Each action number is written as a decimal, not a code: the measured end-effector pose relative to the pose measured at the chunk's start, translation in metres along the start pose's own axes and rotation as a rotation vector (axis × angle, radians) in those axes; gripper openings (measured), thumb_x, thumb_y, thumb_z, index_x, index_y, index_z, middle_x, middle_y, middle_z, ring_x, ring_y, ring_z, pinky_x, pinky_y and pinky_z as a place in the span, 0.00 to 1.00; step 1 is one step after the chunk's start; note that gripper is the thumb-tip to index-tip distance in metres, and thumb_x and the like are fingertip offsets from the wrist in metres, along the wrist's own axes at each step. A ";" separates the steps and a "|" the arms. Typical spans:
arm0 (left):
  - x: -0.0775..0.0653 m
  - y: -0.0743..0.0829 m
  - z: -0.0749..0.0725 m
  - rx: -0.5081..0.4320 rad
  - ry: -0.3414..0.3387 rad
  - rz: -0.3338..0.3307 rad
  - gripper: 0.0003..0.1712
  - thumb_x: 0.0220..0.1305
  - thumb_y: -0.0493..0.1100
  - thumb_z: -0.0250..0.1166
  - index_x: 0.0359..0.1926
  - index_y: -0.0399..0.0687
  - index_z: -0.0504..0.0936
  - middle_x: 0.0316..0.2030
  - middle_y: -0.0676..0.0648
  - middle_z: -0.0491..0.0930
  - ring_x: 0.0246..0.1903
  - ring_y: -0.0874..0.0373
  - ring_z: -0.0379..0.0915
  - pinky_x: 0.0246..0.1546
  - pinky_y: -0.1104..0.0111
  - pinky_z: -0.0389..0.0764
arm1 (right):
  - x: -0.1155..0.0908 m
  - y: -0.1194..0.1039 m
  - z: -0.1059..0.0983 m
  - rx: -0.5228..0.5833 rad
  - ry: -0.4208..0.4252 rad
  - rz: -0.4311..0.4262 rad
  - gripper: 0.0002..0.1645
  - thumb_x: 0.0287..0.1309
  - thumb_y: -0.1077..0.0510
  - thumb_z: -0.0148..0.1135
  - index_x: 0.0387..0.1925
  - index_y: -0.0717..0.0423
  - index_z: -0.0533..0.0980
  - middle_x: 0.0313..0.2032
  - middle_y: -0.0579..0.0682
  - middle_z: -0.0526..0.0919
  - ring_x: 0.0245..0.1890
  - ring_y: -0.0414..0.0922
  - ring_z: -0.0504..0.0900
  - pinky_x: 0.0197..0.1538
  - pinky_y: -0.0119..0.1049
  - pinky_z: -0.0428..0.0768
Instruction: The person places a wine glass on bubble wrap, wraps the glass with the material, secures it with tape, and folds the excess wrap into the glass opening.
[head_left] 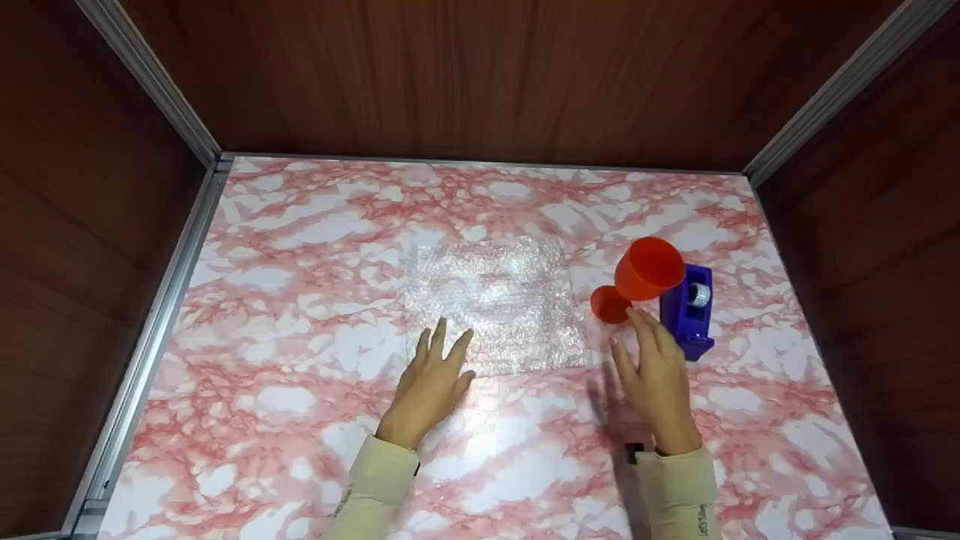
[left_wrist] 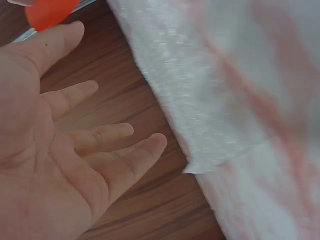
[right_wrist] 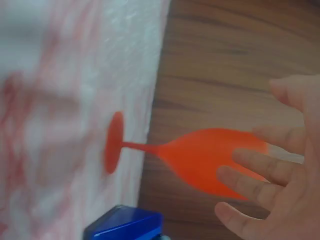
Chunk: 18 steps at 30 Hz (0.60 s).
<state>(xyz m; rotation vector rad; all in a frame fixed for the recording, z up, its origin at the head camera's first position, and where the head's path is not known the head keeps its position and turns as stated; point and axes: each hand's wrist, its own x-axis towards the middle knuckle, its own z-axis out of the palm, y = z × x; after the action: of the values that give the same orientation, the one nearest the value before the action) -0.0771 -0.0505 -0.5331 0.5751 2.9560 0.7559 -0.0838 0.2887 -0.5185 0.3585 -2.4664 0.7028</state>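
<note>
An orange-red wine goblet (head_left: pixel 649 268) stands upright on its round foot at the right of the table; its thin stem shows in the right wrist view, below the bowl (right_wrist: pixel 210 160). My right hand (head_left: pixel 660 379) is just in front of it, fingers spread and holding nothing; whether a fingertip touches the goblet I cannot tell. A flat sheet of clear bubble wrap (head_left: pixel 495 300) lies in the middle of the table. Over its front left edge hovers my left hand (head_left: pixel 431 386), fingers extended and apart, with nothing in it.
Just right of the goblet sits a blue tape dispenser (head_left: pixel 686 319) with a roll of tape (head_left: pixel 699 295). The pink and white marbled tabletop (head_left: pixel 285 450) is bounded by dark wooden panels (head_left: pixel 480 82) at the back and both sides, with metal rails along the corners.
</note>
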 end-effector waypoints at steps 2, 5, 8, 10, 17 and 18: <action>0.000 -0.006 0.004 -0.003 0.006 -0.008 0.32 0.72 0.43 0.63 0.73 0.50 0.66 0.73 0.28 0.52 0.68 0.25 0.52 0.51 0.45 0.78 | -0.003 0.007 0.002 0.017 -0.041 0.064 0.31 0.62 0.63 0.67 0.65 0.67 0.71 0.60 0.66 0.75 0.60 0.62 0.74 0.61 0.60 0.70; -0.001 -0.014 0.009 -0.020 0.023 -0.019 0.26 0.73 0.37 0.60 0.70 0.49 0.71 0.71 0.27 0.54 0.67 0.24 0.52 0.49 0.48 0.80 | -0.006 0.017 0.006 0.046 -0.137 0.204 0.30 0.68 0.59 0.63 0.67 0.65 0.69 0.62 0.65 0.73 0.62 0.60 0.71 0.63 0.59 0.69; -0.003 -0.021 0.013 -0.056 0.018 -0.042 0.24 0.73 0.31 0.57 0.67 0.47 0.74 0.71 0.27 0.56 0.67 0.23 0.51 0.46 0.49 0.82 | -0.003 0.030 0.012 0.101 -0.190 0.333 0.28 0.70 0.56 0.60 0.67 0.63 0.69 0.60 0.63 0.74 0.61 0.60 0.72 0.63 0.60 0.68; -0.004 -0.025 0.015 -0.072 0.004 -0.059 0.25 0.72 0.28 0.56 0.66 0.47 0.75 0.70 0.27 0.57 0.67 0.23 0.51 0.44 0.50 0.83 | 0.002 0.039 0.017 0.134 -0.188 0.383 0.26 0.70 0.56 0.59 0.65 0.65 0.71 0.57 0.64 0.75 0.57 0.60 0.74 0.60 0.59 0.71; -0.004 -0.031 0.018 -0.029 -0.003 -0.084 0.26 0.68 0.26 0.60 0.64 0.47 0.76 0.68 0.30 0.61 0.67 0.29 0.55 0.47 0.52 0.81 | 0.025 0.067 0.042 0.187 -0.104 0.442 0.16 0.64 0.64 0.62 0.50 0.71 0.77 0.43 0.67 0.80 0.42 0.62 0.81 0.49 0.56 0.79; -0.003 -0.031 0.019 -0.026 0.001 -0.084 0.26 0.67 0.27 0.61 0.64 0.47 0.76 0.68 0.30 0.62 0.67 0.30 0.56 0.47 0.52 0.81 | 0.027 0.070 0.045 0.208 -0.096 0.469 0.15 0.63 0.64 0.63 0.49 0.71 0.78 0.42 0.67 0.81 0.41 0.61 0.81 0.49 0.55 0.78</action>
<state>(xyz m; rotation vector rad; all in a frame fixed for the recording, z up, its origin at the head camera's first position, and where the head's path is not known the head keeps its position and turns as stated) -0.0825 -0.0686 -0.5646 0.4455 2.9452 0.7864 -0.1519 0.3193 -0.5634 -0.1242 -2.5988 1.1622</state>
